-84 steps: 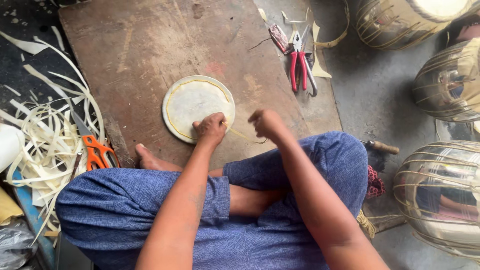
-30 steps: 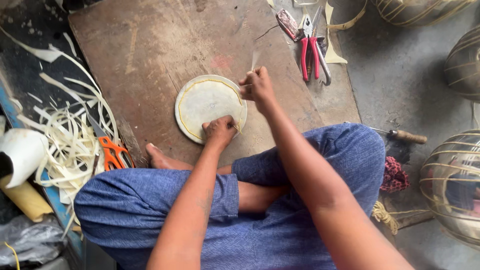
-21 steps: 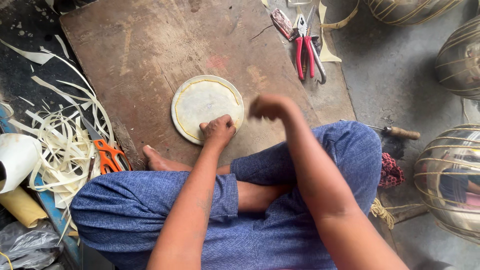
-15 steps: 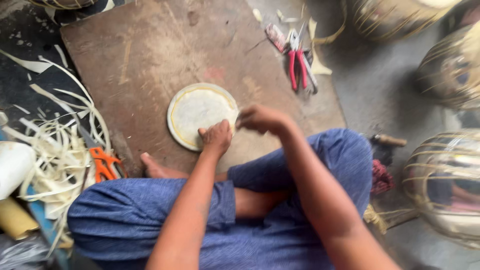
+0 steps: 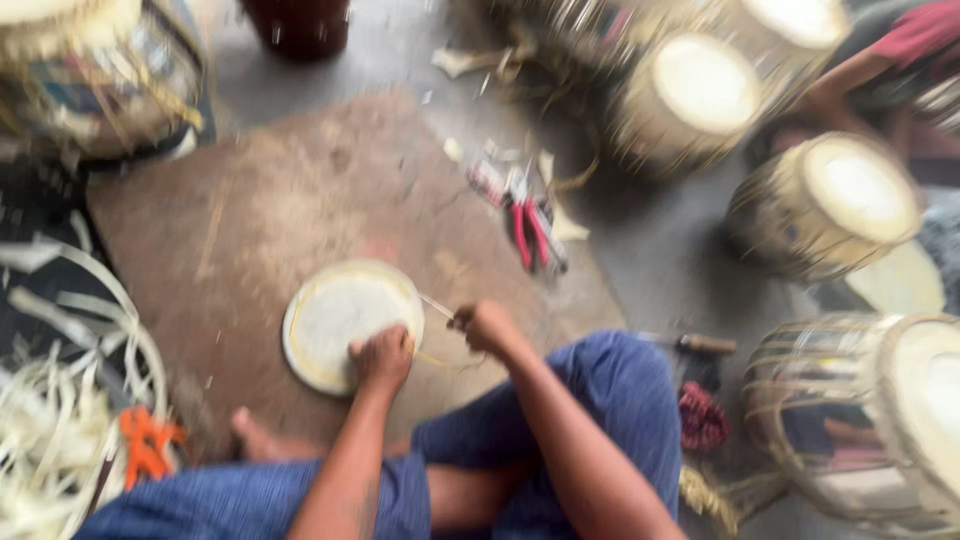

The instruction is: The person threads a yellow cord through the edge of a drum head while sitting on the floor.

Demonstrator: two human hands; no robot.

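A pale round hide disc point(image 5: 340, 318) lies flat on a brown wooden board point(image 5: 280, 210). My left hand point(image 5: 383, 358) presses down on the disc's near right edge with curled fingers. My right hand point(image 5: 483, 326) is closed on a thin pale strip or tool point(image 5: 436, 306) whose tip meets the disc's right rim. I sit cross-legged in blue trousers point(image 5: 610, 400), and my bare foot point(image 5: 262, 436) rests on the board. The view is blurred by motion.
Red-handled pliers point(image 5: 532, 226) lie beyond the board's right corner. Several drums point(image 5: 830, 200) stand to the right and back. Pale cut strips point(image 5: 50, 450) and orange-handled scissors point(image 5: 145, 440) lie at left. A small wooden-handled tool point(image 5: 705, 345) lies right of my knee. Another person's arm point(image 5: 860, 65) shows at top right.
The view has tilted up, so more drums show at the back. My right hand moved along the disc's right rim, out and back, and now sits low at its right edge. My left hand stayed.
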